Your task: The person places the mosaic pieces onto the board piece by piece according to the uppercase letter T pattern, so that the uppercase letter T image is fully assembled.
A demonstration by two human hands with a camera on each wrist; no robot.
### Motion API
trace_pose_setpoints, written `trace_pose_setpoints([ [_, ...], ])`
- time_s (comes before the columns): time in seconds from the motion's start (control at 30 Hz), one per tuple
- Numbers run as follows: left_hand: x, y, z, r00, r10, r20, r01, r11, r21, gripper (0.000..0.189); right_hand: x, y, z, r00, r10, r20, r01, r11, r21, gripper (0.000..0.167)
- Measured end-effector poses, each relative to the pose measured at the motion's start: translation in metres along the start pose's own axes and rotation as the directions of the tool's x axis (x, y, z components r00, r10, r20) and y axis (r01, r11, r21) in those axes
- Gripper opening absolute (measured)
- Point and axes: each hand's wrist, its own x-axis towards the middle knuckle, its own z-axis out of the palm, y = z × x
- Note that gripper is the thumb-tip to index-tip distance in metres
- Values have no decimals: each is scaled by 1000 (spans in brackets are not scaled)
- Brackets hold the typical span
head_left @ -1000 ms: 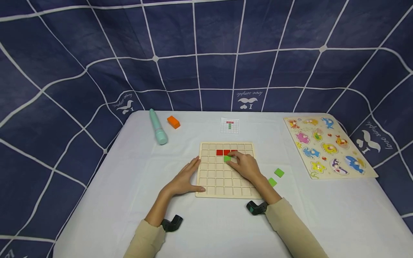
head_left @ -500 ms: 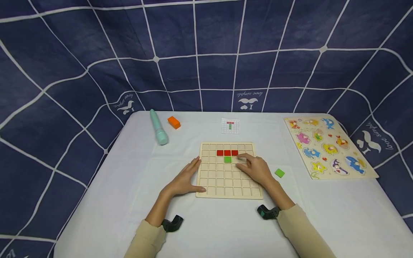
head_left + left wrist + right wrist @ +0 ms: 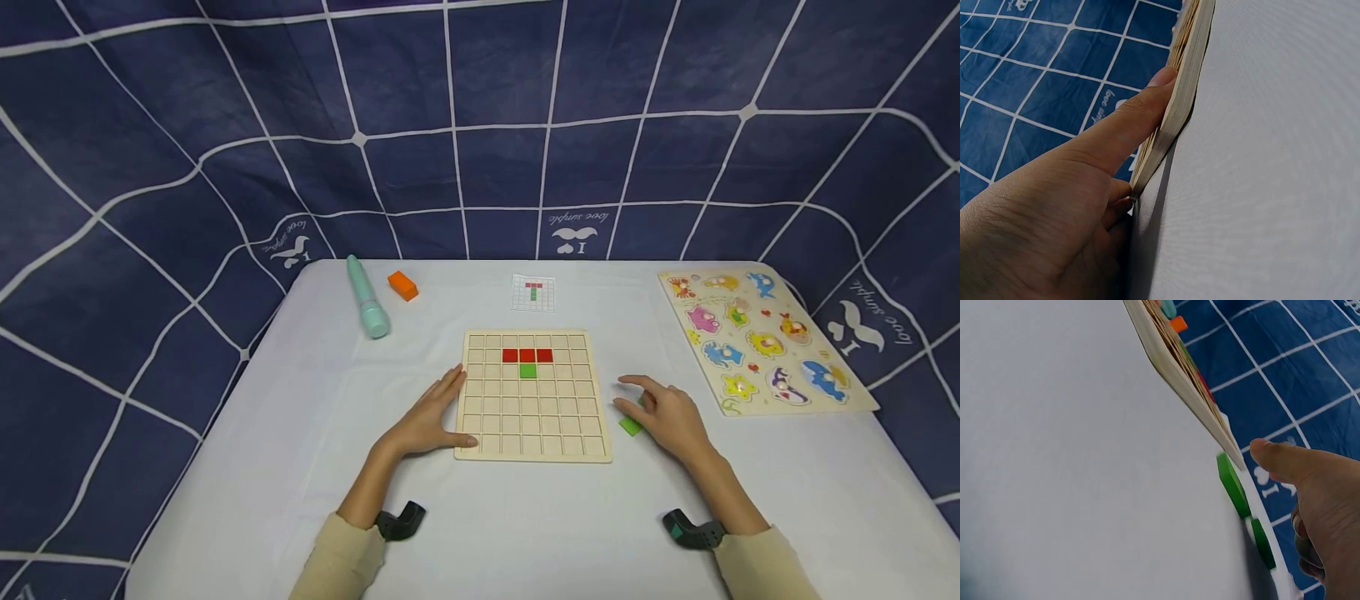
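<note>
My left hand [image 3: 423, 421] steadies the wooden grid board [image 3: 532, 425], its straight fingers along the left edge and its thumb on the near left corner. In the left wrist view the thumb [image 3: 1147, 103] lies against the board's rim. A row of red tiles [image 3: 527, 356] sits in the grid, with one green tile [image 3: 528, 371] directly under the middle one. To the right of the board, my right hand [image 3: 671, 421] hovers over loose green tiles, thumb and index finger apart. Two green tiles [image 3: 1233, 485] show below that hand in the right wrist view; the head view shows one partly.
Behind the board lies a small pattern card [image 3: 533, 293]. A mint-green tapered object [image 3: 367, 298] and an orange block [image 3: 402, 286] lie at the back left. An animal puzzle board [image 3: 765, 342] lies on the right side of the white table [image 3: 510, 533].
My right hand has left the green tile in the grid and moved right, off the board, to the loose green tiles. The left hand stays where it was.
</note>
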Motion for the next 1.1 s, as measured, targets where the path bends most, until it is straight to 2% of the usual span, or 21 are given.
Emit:
trace_pose_setpoints([
  [0.27, 0, 0, 0, 1000, 2, -1, -2, 1000, 2, 116, -14, 15, -13, 998, 58, -15, -58, 997, -43, 38],
  [0.57, 1, -1, 0, 1000, 1, 0, -1, 1000, -1, 116, -16, 21, -15, 997, 56, -53, -59, 997, -57, 37],
  [0.8, 0, 0, 0, 1000, -1, 2, 1, 1000, 0, 116, -17, 23, -14, 997, 76, -32, -78, 995, -60, 38],
  [1.1, 0, -1, 1, 999, 32, -18, -32, 999, 6, 115, -21, 24, -13, 991, 129, 36, -127, 990, -56, 44],
])
